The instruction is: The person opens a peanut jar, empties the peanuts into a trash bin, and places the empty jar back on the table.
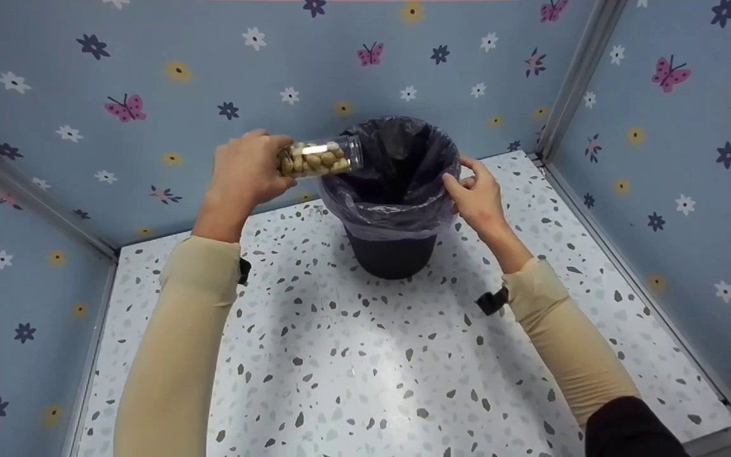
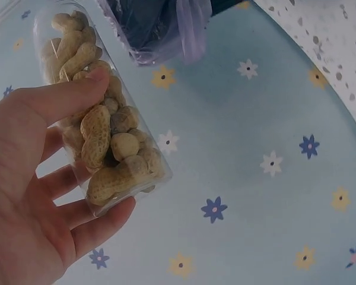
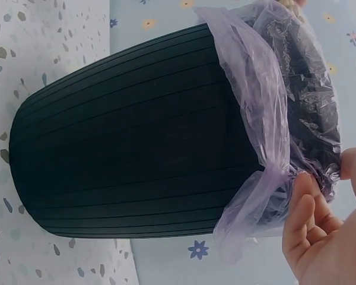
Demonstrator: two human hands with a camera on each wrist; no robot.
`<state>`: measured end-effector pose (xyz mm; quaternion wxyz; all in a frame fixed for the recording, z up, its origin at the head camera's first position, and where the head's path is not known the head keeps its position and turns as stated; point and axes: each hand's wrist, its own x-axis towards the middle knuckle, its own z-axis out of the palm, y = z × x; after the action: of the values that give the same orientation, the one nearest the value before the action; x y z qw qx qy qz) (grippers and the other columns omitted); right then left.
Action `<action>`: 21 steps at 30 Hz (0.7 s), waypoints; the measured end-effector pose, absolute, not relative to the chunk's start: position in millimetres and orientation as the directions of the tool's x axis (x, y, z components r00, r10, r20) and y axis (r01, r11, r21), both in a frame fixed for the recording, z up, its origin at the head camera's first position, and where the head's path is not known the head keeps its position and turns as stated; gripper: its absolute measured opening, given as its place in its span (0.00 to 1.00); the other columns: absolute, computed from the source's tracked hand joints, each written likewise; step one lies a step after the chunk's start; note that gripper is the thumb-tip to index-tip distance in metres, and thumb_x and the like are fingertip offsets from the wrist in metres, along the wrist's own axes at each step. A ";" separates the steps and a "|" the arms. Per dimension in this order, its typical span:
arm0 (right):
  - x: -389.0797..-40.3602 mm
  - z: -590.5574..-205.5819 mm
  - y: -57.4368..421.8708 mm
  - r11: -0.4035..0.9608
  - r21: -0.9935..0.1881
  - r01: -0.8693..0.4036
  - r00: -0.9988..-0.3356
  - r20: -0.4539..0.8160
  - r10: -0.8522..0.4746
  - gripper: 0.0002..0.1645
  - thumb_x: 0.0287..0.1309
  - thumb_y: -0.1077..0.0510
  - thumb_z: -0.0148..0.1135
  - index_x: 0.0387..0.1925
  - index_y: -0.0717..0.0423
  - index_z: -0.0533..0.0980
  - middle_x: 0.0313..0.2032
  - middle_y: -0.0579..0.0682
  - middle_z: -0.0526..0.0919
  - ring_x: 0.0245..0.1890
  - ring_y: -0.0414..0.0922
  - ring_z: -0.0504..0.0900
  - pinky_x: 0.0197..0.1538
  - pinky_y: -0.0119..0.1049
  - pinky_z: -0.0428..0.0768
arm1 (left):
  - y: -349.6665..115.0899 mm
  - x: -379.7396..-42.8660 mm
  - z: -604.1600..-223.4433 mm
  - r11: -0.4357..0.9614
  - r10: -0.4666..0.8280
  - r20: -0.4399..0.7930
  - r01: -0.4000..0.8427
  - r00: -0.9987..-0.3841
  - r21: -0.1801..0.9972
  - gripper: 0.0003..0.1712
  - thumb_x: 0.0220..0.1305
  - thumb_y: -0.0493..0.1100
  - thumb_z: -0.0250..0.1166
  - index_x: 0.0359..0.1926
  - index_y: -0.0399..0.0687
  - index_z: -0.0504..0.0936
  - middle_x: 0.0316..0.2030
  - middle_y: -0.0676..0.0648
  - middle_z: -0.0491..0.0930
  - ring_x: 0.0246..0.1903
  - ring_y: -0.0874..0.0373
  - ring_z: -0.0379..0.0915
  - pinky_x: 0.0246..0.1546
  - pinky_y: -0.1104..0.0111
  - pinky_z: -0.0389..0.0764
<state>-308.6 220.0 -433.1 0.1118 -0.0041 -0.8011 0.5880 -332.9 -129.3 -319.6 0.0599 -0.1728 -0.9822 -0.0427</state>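
Clear plastic forms the jar (image 1: 321,158), a smooth-walled vessel with rounded edges; it is held on its side at the left of the bin's mouth, the end nearest the bin overlapping the rim in the head view; whether that end is uncapped cannot be told. Contents are peanuts (image 2: 95,136) in the shell, tan, dry-looking and waisted, with netted ridges; the grip of the left hand (image 1: 245,166) is closed round the jar, thumb across one side and fingers behind. The grip of the right hand (image 1: 480,197) is narrow, thumb and fingers pinching the liner (image 1: 397,219) at the right of the rim. Liner is thin, crinkled, translucent purple film, folded outward in a loose cuff; bin (image 1: 392,257) is dark, tapered and finely ribbed in the right wrist view, standing upright on a white speckled surface (image 1: 340,355). Findings on method, as judged: the jar's end would best be kept well inside the lined opening, clear of the cuff; smooth plastic may slip, so a full wrap is sound; the liner should stay pinned to the rim, since loose film could sag or snag; tilt should be gradual, as whole shells may jam together.
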 end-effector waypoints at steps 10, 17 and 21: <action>-287.9 -405.1 209.6 0.275 -0.953 -0.125 -0.981 0.161 0.112 0.31 0.66 0.59 0.59 0.65 0.67 0.64 0.20 0.51 0.77 0.15 0.40 0.73 0.22 0.29 0.72 | -115.8 -339.9 -310.0 0.915 0.398 0.184 0.375 -0.899 -0.148 0.29 0.56 0.42 0.70 0.60 0.47 0.76 0.51 0.34 0.73 0.48 0.34 0.69 0.35 0.40 0.77; -288.3 -407.7 209.7 0.254 -0.956 -0.149 -0.981 0.174 0.081 0.31 0.66 0.59 0.59 0.66 0.68 0.63 0.21 0.54 0.78 0.16 0.43 0.74 0.24 0.29 0.73 | -101.7 -341.4 -316.4 0.839 0.530 0.373 0.406 -0.762 -0.362 0.25 0.61 0.29 0.63 0.59 0.46 0.78 0.53 0.33 0.73 0.54 0.33 0.67 0.34 0.46 0.79; -292.6 -412.9 212.6 0.243 -0.959 -0.148 -0.981 0.173 0.085 0.31 0.66 0.59 0.58 0.66 0.67 0.63 0.22 0.56 0.77 0.16 0.44 0.74 0.22 0.29 0.72 | -95.0 -343.9 -316.4 0.798 0.599 0.493 0.419 -0.631 -0.433 0.25 0.61 0.25 0.61 0.58 0.46 0.79 0.53 0.33 0.75 0.58 0.33 0.66 0.41 0.46 0.78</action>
<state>-292.6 212.6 -412.9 0.0945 0.0201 -0.7827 0.6149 -343.9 -95.0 -316.4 0.3210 -0.2852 -0.8922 0.1402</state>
